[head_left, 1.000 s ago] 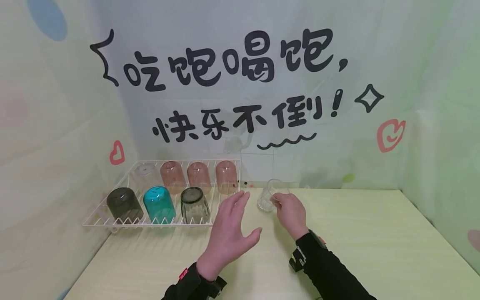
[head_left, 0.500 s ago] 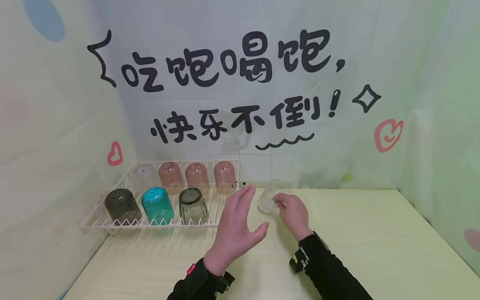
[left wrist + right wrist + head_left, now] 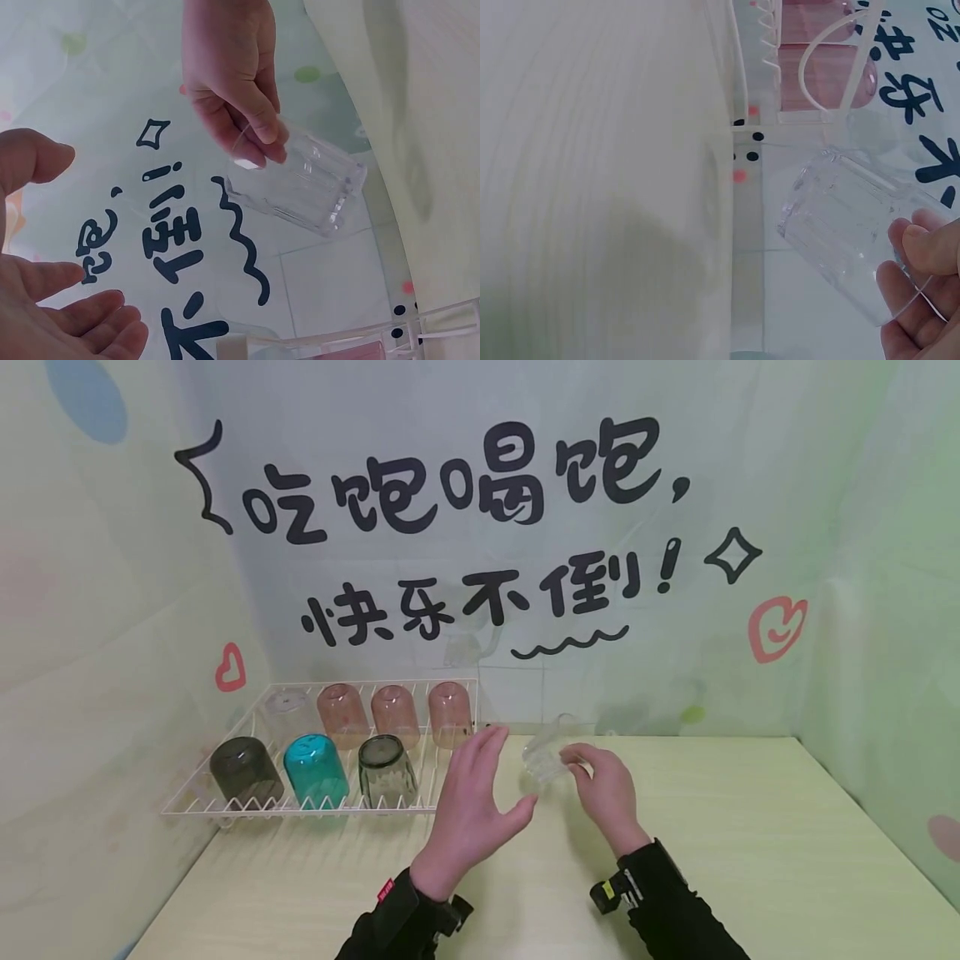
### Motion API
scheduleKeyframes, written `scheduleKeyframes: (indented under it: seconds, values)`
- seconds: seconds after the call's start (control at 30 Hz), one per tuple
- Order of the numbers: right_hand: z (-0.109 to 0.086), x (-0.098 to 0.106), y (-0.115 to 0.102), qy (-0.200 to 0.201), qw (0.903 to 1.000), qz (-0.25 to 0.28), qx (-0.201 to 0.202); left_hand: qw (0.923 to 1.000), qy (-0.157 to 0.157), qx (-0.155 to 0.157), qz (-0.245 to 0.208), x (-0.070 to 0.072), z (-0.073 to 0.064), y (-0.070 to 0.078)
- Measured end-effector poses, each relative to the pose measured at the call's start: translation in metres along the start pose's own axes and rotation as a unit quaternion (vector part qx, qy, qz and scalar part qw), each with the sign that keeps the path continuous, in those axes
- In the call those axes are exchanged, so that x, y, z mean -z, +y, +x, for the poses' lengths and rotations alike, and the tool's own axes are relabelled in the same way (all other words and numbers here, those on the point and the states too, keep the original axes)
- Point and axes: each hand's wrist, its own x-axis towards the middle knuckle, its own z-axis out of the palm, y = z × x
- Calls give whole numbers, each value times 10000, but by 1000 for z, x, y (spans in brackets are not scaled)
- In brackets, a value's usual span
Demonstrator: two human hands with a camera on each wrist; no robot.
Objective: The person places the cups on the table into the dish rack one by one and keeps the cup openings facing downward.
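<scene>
My right hand (image 3: 609,792) pinches a clear drinking glass (image 3: 542,762) between thumb and fingers near its rim. The glass is tilted, its base pointing down and to the left. In the right wrist view, the glass (image 3: 840,232) shows apart from the tabletop, with fingers (image 3: 900,292) at its rim end. My left hand (image 3: 468,818) hovers to the left of it, fingers extended and thumb spread, touching nothing. In the left wrist view, the left hand (image 3: 67,315) is apart from the glass (image 3: 304,180).
A white wire rack (image 3: 300,812) stands at the table's back left. Upside-down glasses sit in it: several pink ones (image 3: 395,714) and a clear one (image 3: 288,717) behind, and a dark one (image 3: 246,768), a turquoise one (image 3: 317,768) and a grey one (image 3: 387,768) in front. A printed cloth (image 3: 637,635) hangs behind the table (image 3: 750,827).
The right hand has shifted slightly right, and the glass in it has risen a little and tilted further. My left hand moved slightly right at first, then stayed nearly still.
</scene>
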Motion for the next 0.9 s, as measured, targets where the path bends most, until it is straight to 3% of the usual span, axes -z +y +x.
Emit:
scheduleKeyframes:
  seconds: [0.27,0.47,0.9]
  values:
    - [-5,15,-4,366,9985,393,-109,9998,22,125,-161,1,3,0]
    - [-6,24,-9,658,9957,647,46,9994,-64,273,-209,2,6,0]
    - [-9,44,-34,847,9891,1197,105,9988,42,339,-344,4,11,-3]
